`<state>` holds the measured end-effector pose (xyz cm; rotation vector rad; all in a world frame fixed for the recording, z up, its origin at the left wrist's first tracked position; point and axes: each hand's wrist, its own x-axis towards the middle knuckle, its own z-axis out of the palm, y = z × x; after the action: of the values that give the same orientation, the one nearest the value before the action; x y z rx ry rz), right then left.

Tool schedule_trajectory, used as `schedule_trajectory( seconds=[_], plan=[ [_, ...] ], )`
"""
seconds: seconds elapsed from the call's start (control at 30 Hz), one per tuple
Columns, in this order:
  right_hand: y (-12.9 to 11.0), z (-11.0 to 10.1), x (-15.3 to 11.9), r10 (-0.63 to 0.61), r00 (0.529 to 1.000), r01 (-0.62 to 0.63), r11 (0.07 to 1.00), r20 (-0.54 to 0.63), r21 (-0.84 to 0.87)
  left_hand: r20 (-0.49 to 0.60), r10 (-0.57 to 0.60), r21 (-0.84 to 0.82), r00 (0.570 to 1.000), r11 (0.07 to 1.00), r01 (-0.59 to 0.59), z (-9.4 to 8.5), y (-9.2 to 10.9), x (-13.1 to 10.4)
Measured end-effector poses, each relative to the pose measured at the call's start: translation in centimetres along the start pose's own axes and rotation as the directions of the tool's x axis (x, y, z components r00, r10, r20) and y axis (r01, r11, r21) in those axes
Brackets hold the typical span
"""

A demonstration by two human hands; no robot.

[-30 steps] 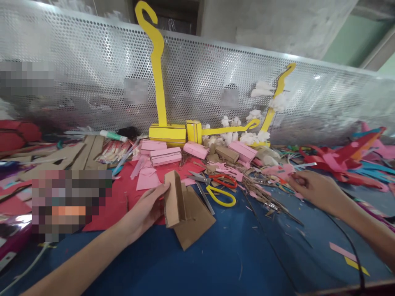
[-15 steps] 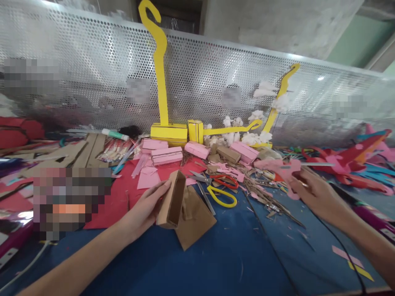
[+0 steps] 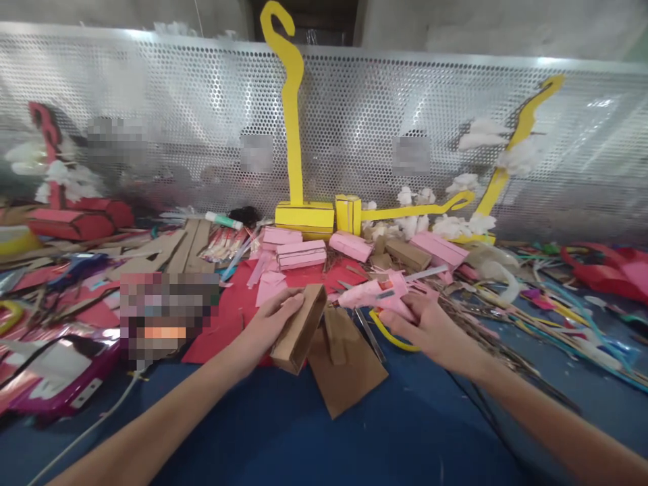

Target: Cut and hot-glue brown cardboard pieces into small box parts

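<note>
My left hand (image 3: 271, 324) grips an open brown cardboard box (image 3: 300, 331), tilted, its hollow side turned to the right. In my right hand (image 3: 420, 327) is a pink glue gun (image 3: 377, 291) with a glue stick at its back; its nozzle points left, a short way from the box's upper right edge. Below and behind the box lies a square piece of brown cardboard (image 3: 349, 378) with a narrow strip on it. Yellow-handled scissors (image 3: 397, 341) lie partly hidden beneath my right hand. Red paper (image 3: 223, 337) spreads out to the left of the box.
Yellow hooked shapes (image 3: 291, 121) stand by a perforated metal screen (image 3: 354, 101). Pink boxes (image 3: 301, 255) sit before them. Cardboard strips (image 3: 185, 250) and a purple package (image 3: 65, 388) lie left; sticks and scraps (image 3: 506, 358) lie right. A black cord runs below my right arm.
My right hand has brought the glue gun left, close to the box. The box is still in my left hand. The view has turned left, showing red shapes at the far left.
</note>
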<state>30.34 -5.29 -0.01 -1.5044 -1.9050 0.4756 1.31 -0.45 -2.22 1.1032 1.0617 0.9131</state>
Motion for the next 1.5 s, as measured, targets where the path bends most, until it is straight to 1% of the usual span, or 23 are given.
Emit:
schedule_trajectory(
  seconds=[0.03, 0.1, 0.17, 0.23, 0.3, 0.37, 0.5, 0.6, 0.8, 0.9, 1.13, 1.33, 1.5],
  plan=[
    [0.4, 0.5, 0.1, -0.012, 1.000, 0.011, 0.999, -0.013, -0.038, 0.012, 0.001, 0.026, 1.000, 1.000, -0.001, -0.1, -0.2, 0.2],
    [1.1, 1.1, 0.0, -0.027, 1.000, 0.027, 0.998, 0.000, -0.065, 0.012, -0.009, 0.069, 1.000, 0.998, 0.008, -0.1, -0.4, 0.4],
    [1.3, 1.5, -0.3, -0.026, 1.000, 0.026, 0.996, 0.004, -0.086, 0.017, -0.019, 0.101, 1.000, 0.995, 0.018, -0.1, -0.4, 0.4],
    [1.2, 1.5, -0.6, -0.038, 0.999, 0.035, 0.993, -0.024, -0.117, 0.047, -0.023, 0.130, 0.999, 0.991, 0.016, 0.0, -0.3, 0.1],
    [0.9, 1.4, -0.8, -0.075, 0.996, 0.066, 0.986, -0.053, -0.154, 0.067, -0.018, 0.164, 0.998, 0.986, 0.006, 0.1, -0.1, -0.2],
    [0.6, 1.4, -0.9, -0.121, 0.991, 0.108, 0.975, -0.056, -0.192, 0.079, -0.008, 0.192, 0.997, 0.981, -0.007, 0.0, 0.0, -0.3],
    [0.7, 1.8, -1.0, -0.200, 0.976, 0.168, 0.947, -0.091, -0.275, 0.122, -0.010, 0.199, 0.992, 0.980, -0.014, -0.3, -0.3, -0.2],
    [0.9, 2.1, -1.1, -0.237, 0.964, 0.189, 0.928, -0.118, -0.321, 0.122, -0.023, 0.193, 0.992, 0.981, -0.001, -0.4, -0.6, 0.0],
    [0.9, 2.0, -1.2, -0.218, 0.971, 0.172, 0.923, -0.101, -0.344, 0.125, -0.021, 0.175, 0.992, 0.985, -0.001, -0.4, -0.5, -0.1],
    [0.9, 1.9, -1.3, -0.223, 0.970, 0.176, 0.917, -0.094, -0.357, 0.116, -0.045, 0.173, 0.992, 0.985, 0.025, -0.2, -0.4, -0.2],
    [0.8, 1.9, -1.3, -0.240, 0.966, 0.186, 0.903, -0.096, -0.386, 0.129, -0.038, 0.168, 0.991, 0.986, 0.016, -0.3, -0.4, -0.2],
    [0.8, 1.8, -1.5, -0.229, 0.969, 0.186, 0.917, -0.086, -0.353, 0.126, -0.036, 0.195, 0.991, 0.981, 0.011, -0.4, -0.5, -0.1],
    [0.7, 2.0, -1.6, -0.251, 0.965, 0.215, 0.917, -0.070, -0.335, 0.109, -0.050, 0.185, 0.993, 0.982, 0.030, -0.1, -0.1, -0.3]
  ],
)
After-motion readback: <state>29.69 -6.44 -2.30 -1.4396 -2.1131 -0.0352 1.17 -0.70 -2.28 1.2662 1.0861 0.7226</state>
